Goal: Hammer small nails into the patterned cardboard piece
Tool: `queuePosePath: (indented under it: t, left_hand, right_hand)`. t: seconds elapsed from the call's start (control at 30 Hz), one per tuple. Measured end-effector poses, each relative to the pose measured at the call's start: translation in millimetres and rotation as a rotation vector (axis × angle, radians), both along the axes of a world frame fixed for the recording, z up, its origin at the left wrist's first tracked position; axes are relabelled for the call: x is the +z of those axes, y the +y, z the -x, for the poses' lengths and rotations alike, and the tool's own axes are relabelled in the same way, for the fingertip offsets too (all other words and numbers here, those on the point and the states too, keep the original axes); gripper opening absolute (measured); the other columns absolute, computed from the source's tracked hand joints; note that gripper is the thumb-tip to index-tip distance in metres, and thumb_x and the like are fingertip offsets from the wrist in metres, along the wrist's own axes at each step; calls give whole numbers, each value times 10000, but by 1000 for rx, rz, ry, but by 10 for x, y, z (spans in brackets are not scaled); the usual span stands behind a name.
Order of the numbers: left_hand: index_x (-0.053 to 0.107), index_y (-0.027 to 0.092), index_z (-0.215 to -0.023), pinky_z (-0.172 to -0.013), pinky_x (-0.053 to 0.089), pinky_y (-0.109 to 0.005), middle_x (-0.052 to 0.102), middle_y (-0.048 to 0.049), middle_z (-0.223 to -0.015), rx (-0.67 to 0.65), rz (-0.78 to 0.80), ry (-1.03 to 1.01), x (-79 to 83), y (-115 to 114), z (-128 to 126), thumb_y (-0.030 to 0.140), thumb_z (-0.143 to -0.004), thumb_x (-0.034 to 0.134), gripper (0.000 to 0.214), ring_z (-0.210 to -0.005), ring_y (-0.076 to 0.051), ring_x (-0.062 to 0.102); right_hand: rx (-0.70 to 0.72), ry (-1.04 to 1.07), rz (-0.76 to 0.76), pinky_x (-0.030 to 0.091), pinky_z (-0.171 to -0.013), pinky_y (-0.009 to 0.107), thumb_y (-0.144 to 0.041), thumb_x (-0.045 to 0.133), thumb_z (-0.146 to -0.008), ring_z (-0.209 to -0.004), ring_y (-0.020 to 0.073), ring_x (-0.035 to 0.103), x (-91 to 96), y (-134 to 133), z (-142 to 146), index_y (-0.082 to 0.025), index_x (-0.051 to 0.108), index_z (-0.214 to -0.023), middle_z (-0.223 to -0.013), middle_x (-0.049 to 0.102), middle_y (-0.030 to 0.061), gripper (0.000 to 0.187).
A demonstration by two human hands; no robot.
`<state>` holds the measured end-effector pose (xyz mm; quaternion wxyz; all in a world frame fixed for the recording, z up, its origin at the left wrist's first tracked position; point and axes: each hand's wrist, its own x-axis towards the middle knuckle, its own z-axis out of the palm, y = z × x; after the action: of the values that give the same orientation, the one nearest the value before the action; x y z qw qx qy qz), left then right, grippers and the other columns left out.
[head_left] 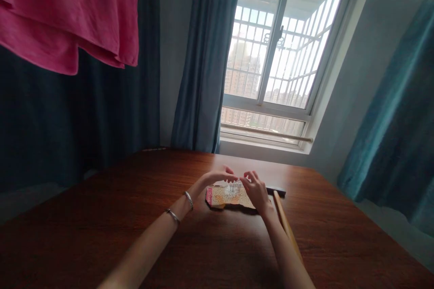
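Note:
My left hand (219, 176) reaches in from the left, with two silver bangles (173, 216) on its wrist and forearm. Its fingers are closed and their tips meet those of my right hand (255, 192). My right hand is closed in a pinch; whatever lies between the fingertips is too small to make out. Under both hands a flat, dark-edged piece (219, 198) lies on the table, cream and orange with dark spots and pink at its left end. Several thin dark lines (235, 187) show on its middle, below the fingertips. My right hand hides part of its right side.
A pale wooden stick (287, 226) lies beside my right forearm. Past my right hand, a black bar (276, 192) rests on the brown wooden table (101, 216). A barred window (271, 54), blue curtains (206, 54) and a hanging pink cloth (84, 13) stand beyond.

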<state>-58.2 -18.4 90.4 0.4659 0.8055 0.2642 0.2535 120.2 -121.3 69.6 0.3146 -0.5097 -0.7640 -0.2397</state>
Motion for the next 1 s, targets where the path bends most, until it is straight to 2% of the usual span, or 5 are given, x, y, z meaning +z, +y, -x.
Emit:
queuePosePath:
  t: [0.1, 0.2, 0.3, 0.57, 1.0]
  left_hand:
    - [664, 72, -718, -549, 392, -225, 625, -68, -645, 106, 7, -114, -32, 165, 27, 440, -699, 578, 378, -571, -118, 509]
    - [644, 86, -742, -573, 411, -235, 619, -62, -675, 259, 50, -191, -125, 326, 41, 406, -697, 569, 331, -598, -123, 526]
    - [639, 104, -785, -602, 427, -249, 621, -61, -730, 293, 92, -186, -252, 384, 29, 336, -672, 571, 267, -645, -131, 545]
    - [543, 126, -1113, -722, 434, -277, 623, -75, -893, 75, 177, -180, -469, 145, -144, 146, -591, 538, 522, -834, -173, 566]
    - [579, 110, -1046, -723, 455, -284, 646, -75, -864, 188, -64, -98, -752, 48, -422, 289, -629, 637, 458, -817, -189, 594]
  right_hand:
    - [29, 344, 3, 443, -633, 229, -236, 485, -838, -831, 154, 549, -145, 151, -71, -233, 673, -893, -913, 620, 53, 195]
    - [66, 828, 125, 472, -698, 285, -352, 526, -784, -759, 176, 601, -320, 342, -141, -192, 690, -882, -845, 673, 69, 249]
    - [86, 1034, 270, 493, -688, 310, -395, 573, -712, -737, 208, 637, -486, 471, -208, -158, 693, -891, -799, 702, 86, 321]
    - [71, 981, 391, 497, -678, 308, -355, 600, -646, -692, 210, 652, -666, 478, -302, -167, 703, -748, -737, 712, 65, 238]
    - [60, 828, 476, 463, -630, 268, -347, 552, -682, -654, 185, 619, -649, 385, -230, -169, 715, -716, -689, 702, 47, 244]
